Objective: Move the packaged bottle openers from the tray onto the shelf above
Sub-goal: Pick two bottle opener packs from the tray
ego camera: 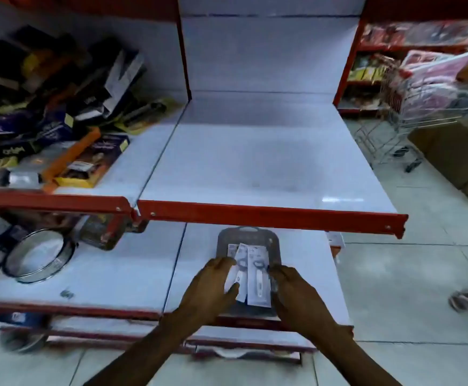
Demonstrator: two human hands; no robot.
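Left hand [213,285] and right hand [291,288], fingers loosely spread, flank flat white carded bottle openers [251,271] on a grey tray [224,238].

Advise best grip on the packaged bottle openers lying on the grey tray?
Pinch the packaged bottle openers across their long side edges, coming from above. They lie flat and overlapping on the tray, and left hand and right hand already flank them.

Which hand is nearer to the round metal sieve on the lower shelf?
Left. The left hand is on the packaged bottle openers, right of the sieve; the right hand lies farther right.
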